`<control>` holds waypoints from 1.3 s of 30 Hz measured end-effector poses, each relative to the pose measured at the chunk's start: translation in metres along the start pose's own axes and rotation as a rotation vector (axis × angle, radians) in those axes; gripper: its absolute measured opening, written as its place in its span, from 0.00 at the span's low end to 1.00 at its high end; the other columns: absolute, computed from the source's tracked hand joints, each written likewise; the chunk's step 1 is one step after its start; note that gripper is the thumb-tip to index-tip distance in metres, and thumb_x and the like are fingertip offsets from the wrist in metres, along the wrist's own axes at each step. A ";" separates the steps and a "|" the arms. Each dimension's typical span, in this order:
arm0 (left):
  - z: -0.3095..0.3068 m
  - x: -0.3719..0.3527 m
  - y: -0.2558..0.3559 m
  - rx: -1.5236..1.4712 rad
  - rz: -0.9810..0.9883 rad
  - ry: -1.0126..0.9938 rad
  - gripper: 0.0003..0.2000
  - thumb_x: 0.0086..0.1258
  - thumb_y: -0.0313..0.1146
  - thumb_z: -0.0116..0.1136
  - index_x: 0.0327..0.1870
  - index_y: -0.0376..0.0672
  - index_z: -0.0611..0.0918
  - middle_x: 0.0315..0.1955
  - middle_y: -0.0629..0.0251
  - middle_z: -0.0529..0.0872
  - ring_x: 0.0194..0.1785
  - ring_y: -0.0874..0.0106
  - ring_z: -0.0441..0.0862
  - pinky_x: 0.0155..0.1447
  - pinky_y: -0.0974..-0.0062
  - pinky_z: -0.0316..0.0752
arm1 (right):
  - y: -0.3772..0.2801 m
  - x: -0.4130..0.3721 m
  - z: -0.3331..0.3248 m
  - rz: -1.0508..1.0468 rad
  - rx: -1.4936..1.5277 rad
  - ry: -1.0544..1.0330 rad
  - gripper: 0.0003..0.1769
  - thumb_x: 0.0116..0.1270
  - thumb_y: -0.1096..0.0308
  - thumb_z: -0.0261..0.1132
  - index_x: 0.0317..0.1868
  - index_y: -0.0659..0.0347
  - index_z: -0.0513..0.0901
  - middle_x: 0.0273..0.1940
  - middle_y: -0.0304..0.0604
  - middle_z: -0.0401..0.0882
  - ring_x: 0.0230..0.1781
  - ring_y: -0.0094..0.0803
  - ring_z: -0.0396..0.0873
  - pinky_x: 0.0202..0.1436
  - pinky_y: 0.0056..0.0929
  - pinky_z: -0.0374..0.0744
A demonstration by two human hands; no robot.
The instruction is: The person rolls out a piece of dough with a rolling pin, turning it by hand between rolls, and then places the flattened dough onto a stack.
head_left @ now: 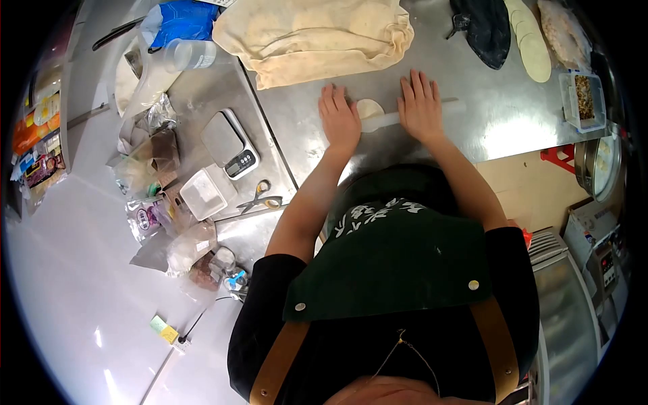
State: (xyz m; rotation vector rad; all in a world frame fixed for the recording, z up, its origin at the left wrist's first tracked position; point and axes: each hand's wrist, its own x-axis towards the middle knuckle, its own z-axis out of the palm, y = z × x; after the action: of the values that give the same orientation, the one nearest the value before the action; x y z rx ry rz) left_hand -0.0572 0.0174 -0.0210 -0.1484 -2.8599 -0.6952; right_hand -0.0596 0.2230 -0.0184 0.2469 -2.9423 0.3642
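A pale rolling pin [383, 121] lies crosswise on the steel worktop near its front edge. Both palms rest on it with fingers stretched forward: my left hand [339, 118] toward its left end, my right hand [422, 108] further right. Neither hand wraps round the pin. Between them, a small round dough wrapper [369, 108] shows just beyond the pin, its near part hidden. A cream cloth [317, 37] covers something bulky behind my hands. Several flat dough rounds [533, 57] overlap in a row at the back right.
On the left stand a kitchen scale [231, 144], scissors [260, 198], a white plastic tub [204, 194] and several bags. A black bag [480, 30] lies at the back. A tub of chopped filling [582, 101] sits by the right edge. Below is a red stool [559, 158].
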 end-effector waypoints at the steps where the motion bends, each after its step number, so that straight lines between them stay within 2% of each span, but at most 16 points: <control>1: 0.002 0.003 -0.001 0.007 -0.010 0.002 0.24 0.67 0.32 0.61 0.62 0.36 0.72 0.66 0.46 0.68 0.71 0.46 0.64 0.73 0.47 0.59 | -0.001 0.002 0.001 0.014 0.015 0.004 0.24 0.67 0.59 0.62 0.60 0.62 0.77 0.69 0.53 0.69 0.70 0.49 0.67 0.72 0.56 0.63; 3: 0.002 0.008 -0.002 0.020 -0.027 0.007 0.25 0.68 0.34 0.61 0.64 0.35 0.71 0.67 0.47 0.68 0.72 0.46 0.62 0.75 0.46 0.57 | -0.003 0.005 0.002 0.046 0.045 0.014 0.25 0.67 0.60 0.61 0.60 0.62 0.76 0.69 0.55 0.68 0.70 0.50 0.66 0.72 0.56 0.63; 6: 0.003 -0.022 -0.003 0.026 -0.001 -0.036 0.26 0.69 0.38 0.59 0.65 0.37 0.70 0.67 0.47 0.68 0.73 0.47 0.62 0.76 0.48 0.54 | -0.002 -0.024 -0.002 0.013 0.073 -0.026 0.26 0.66 0.60 0.61 0.62 0.63 0.76 0.69 0.56 0.67 0.71 0.51 0.65 0.73 0.56 0.62; 9: 0.007 -0.033 -0.006 0.041 0.086 -0.038 0.27 0.70 0.40 0.58 0.66 0.36 0.70 0.68 0.47 0.68 0.74 0.47 0.61 0.76 0.48 0.53 | -0.001 -0.028 0.001 -0.002 0.039 -0.051 0.27 0.67 0.59 0.61 0.63 0.64 0.75 0.70 0.57 0.66 0.72 0.51 0.64 0.73 0.57 0.61; 13: 0.004 0.004 -0.005 0.014 0.028 -0.022 0.27 0.70 0.38 0.59 0.67 0.35 0.68 0.67 0.46 0.68 0.74 0.46 0.59 0.76 0.45 0.53 | -0.004 0.005 0.005 0.052 0.011 -0.054 0.28 0.68 0.58 0.60 0.65 0.63 0.73 0.72 0.55 0.64 0.73 0.49 0.63 0.74 0.55 0.60; 14: 0.003 0.012 -0.004 0.053 0.052 0.039 0.25 0.68 0.37 0.61 0.64 0.36 0.71 0.64 0.48 0.71 0.70 0.46 0.65 0.73 0.47 0.58 | -0.003 0.009 0.008 0.063 0.015 -0.047 0.29 0.68 0.57 0.61 0.66 0.62 0.72 0.73 0.54 0.63 0.74 0.48 0.62 0.75 0.55 0.59; 17: 0.007 0.018 -0.008 -0.013 0.054 -0.010 0.19 0.66 0.35 0.63 0.57 0.39 0.78 0.57 0.54 0.76 0.63 0.50 0.71 0.67 0.52 0.66 | 0.002 0.001 0.012 0.000 0.039 -0.042 0.32 0.67 0.53 0.63 0.66 0.63 0.73 0.74 0.54 0.62 0.74 0.49 0.62 0.75 0.53 0.60; 21: -0.004 0.023 -0.009 -0.221 0.113 -0.357 0.13 0.62 0.33 0.66 0.48 0.43 0.82 0.50 0.59 0.79 0.56 0.55 0.75 0.60 0.60 0.72 | 0.011 -0.035 -0.006 -0.165 0.133 -0.146 0.33 0.61 0.53 0.69 0.64 0.61 0.75 0.74 0.54 0.61 0.75 0.48 0.61 0.75 0.51 0.61; 23: -0.015 0.030 0.000 -0.222 0.097 -0.468 0.11 0.61 0.32 0.67 0.45 0.44 0.83 0.48 0.59 0.80 0.56 0.56 0.76 0.58 0.61 0.74 | 0.013 -0.046 -0.015 -0.227 0.202 -0.123 0.30 0.58 0.58 0.71 0.59 0.59 0.78 0.73 0.53 0.63 0.73 0.47 0.62 0.75 0.51 0.61; 27: -0.020 0.042 0.001 -0.109 0.020 -0.630 0.12 0.59 0.31 0.69 0.43 0.43 0.82 0.47 0.58 0.80 0.55 0.55 0.77 0.58 0.62 0.74 | 0.022 -0.056 -0.015 -0.300 0.246 -0.138 0.23 0.52 0.65 0.73 0.50 0.55 0.81 0.66 0.49 0.70 0.69 0.45 0.66 0.74 0.50 0.63; 32: -0.038 0.047 0.009 -0.146 -0.180 -0.815 0.11 0.59 0.29 0.69 0.41 0.41 0.81 0.40 0.57 0.84 0.46 0.55 0.82 0.53 0.63 0.78 | 0.027 -0.068 -0.021 -0.266 0.278 -0.107 0.21 0.51 0.66 0.73 0.47 0.53 0.80 0.60 0.46 0.73 0.65 0.44 0.69 0.74 0.50 0.64; 35: -0.031 0.033 -0.003 -0.649 -0.573 -0.763 0.10 0.61 0.28 0.67 0.41 0.39 0.80 0.36 0.56 0.86 0.41 0.56 0.84 0.48 0.65 0.79 | 0.036 -0.079 -0.025 -0.224 0.312 -0.129 0.22 0.51 0.67 0.73 0.48 0.54 0.79 0.60 0.45 0.73 0.65 0.47 0.69 0.73 0.51 0.64; 38: 0.002 0.009 -0.026 -0.505 -0.435 -0.629 0.09 0.63 0.24 0.64 0.42 0.37 0.79 0.34 0.59 0.85 0.36 0.65 0.84 0.44 0.68 0.82 | 0.039 -0.077 -0.032 -0.219 0.299 -0.136 0.22 0.51 0.67 0.73 0.48 0.53 0.78 0.58 0.45 0.73 0.64 0.45 0.69 0.73 0.51 0.64; 39: 0.000 0.008 -0.022 -0.461 -0.402 -0.589 0.10 0.62 0.24 0.65 0.43 0.37 0.79 0.34 0.58 0.85 0.36 0.65 0.84 0.44 0.68 0.81 | 0.040 -0.075 -0.035 -0.221 0.285 -0.132 0.22 0.52 0.66 0.73 0.48 0.53 0.78 0.57 0.44 0.73 0.64 0.44 0.70 0.73 0.50 0.65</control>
State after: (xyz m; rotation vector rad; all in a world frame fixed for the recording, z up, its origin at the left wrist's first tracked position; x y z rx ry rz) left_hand -0.0685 -0.0021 -0.0291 0.2018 -3.2437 -1.6284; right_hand 0.0112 0.2810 -0.0079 0.6501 -2.9390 0.7596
